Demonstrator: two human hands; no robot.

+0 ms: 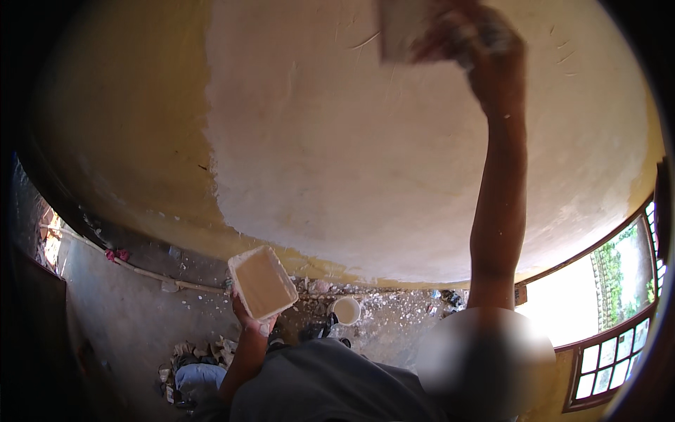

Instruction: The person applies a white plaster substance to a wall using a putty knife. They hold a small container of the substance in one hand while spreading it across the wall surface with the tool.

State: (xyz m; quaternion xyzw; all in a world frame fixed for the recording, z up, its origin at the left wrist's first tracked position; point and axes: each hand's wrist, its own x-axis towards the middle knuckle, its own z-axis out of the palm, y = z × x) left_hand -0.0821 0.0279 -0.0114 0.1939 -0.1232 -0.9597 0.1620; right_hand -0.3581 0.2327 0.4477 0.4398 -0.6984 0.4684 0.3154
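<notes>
My right hand (485,42) is raised high against the wall and grips a flat putty blade (402,29), which lies on the whitish coated patch of the wall (365,141); hand and blade are blurred. My left hand (254,325) is held low near my body and carries a rectangular white tray (261,283) with pale putty in it, tilted a little. The yellow uncoated part of the wall (133,119) lies to the left of the coated patch.
A small white bucket (346,309) stands on the grey floor near the wall's foot, among putty scraps and rubble (204,348). A thin pipe (148,273) runs along the floor at left. An open window with a grille (612,330) is at right.
</notes>
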